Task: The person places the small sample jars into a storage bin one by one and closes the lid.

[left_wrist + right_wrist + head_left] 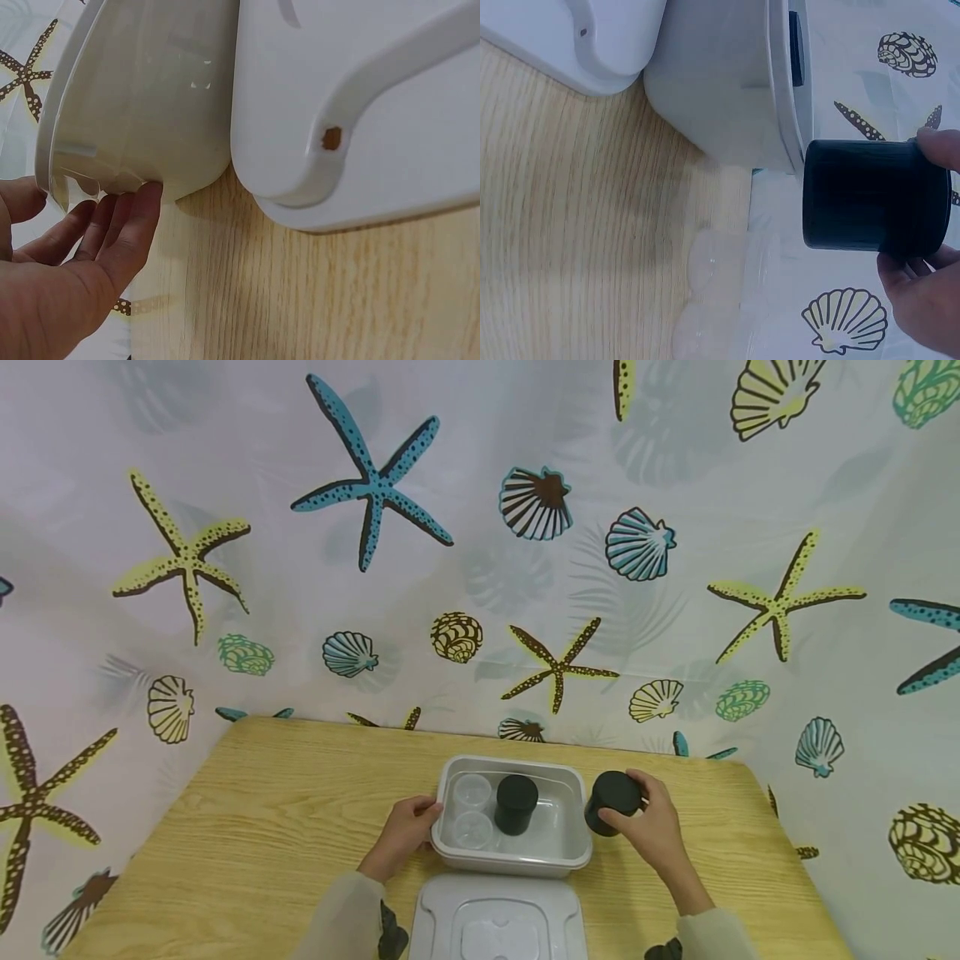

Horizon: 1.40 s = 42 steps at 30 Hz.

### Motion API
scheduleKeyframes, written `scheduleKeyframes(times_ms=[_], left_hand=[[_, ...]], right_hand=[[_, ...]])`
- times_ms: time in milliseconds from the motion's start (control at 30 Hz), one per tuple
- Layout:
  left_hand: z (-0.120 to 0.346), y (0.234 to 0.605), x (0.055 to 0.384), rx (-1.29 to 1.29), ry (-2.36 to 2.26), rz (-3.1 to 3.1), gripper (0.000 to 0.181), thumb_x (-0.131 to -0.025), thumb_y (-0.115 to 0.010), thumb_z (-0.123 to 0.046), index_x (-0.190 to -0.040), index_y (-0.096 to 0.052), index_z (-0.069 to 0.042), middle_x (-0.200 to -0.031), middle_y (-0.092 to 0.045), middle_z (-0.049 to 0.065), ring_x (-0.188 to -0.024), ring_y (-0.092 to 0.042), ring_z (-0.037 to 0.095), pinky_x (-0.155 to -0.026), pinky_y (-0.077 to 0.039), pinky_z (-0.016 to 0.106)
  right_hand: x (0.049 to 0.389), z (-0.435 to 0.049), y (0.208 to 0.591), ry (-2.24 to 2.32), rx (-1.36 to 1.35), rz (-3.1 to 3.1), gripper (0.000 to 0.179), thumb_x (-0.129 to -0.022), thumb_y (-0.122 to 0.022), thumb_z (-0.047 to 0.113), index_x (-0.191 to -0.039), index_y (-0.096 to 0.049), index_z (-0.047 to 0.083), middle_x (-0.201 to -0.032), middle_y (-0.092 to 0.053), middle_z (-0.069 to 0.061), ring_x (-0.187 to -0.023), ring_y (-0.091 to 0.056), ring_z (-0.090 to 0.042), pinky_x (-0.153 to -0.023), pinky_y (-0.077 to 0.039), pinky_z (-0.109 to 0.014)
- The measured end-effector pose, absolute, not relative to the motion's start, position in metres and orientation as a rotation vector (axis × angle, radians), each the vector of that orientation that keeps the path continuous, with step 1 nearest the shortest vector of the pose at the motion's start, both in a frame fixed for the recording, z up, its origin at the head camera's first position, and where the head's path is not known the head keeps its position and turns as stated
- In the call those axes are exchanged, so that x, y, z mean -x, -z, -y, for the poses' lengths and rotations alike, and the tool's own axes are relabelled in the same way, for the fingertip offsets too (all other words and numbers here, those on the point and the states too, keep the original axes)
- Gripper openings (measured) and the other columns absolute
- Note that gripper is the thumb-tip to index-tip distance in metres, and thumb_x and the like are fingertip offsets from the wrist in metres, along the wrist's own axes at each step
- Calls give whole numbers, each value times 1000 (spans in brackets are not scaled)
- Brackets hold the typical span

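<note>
A white rectangular plastic box is on the wooden table. My left hand grips its left rim; the left wrist view has the thumb at the rim and the fingers against the wall below. My right hand holds a smooth black cylindrical container just beyond the box's right side, thumb and fingers around its upper end. In the right wrist view this black container looks raised above the table. Inside the box stand a similar black container and, at the left, two clear round cups, one behind the other.
A white lid lies directly in front of the box. Bare wooden tabletop extends to the left, with a narrower strip at right. Behind hangs a cloth printed with starfish and shells. Faint translucent rounded shapes show in the right wrist view.
</note>
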<state>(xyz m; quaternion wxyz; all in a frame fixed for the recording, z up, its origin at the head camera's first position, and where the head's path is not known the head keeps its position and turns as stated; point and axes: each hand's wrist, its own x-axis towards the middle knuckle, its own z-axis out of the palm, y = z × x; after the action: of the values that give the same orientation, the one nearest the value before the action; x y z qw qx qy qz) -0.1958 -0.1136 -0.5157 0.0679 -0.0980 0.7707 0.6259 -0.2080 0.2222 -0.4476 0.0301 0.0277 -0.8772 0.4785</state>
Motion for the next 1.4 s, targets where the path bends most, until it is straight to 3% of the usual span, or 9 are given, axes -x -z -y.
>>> scheduleKeyframes(times_ms=[1400], left_hand=[[113, 518, 198, 326, -1867, -2307, 41, -100, -49, -18, -132, -49, 8, -122, -57, 23, -89, -61, 18, -71, -56, 34]], right_hand=[[205, -170, 456, -1503, -248, 2663, 68, -73, -80, 10, -132, -48, -3, -127, -49, -22, -119, -50, -36, -101, -42, -52]])
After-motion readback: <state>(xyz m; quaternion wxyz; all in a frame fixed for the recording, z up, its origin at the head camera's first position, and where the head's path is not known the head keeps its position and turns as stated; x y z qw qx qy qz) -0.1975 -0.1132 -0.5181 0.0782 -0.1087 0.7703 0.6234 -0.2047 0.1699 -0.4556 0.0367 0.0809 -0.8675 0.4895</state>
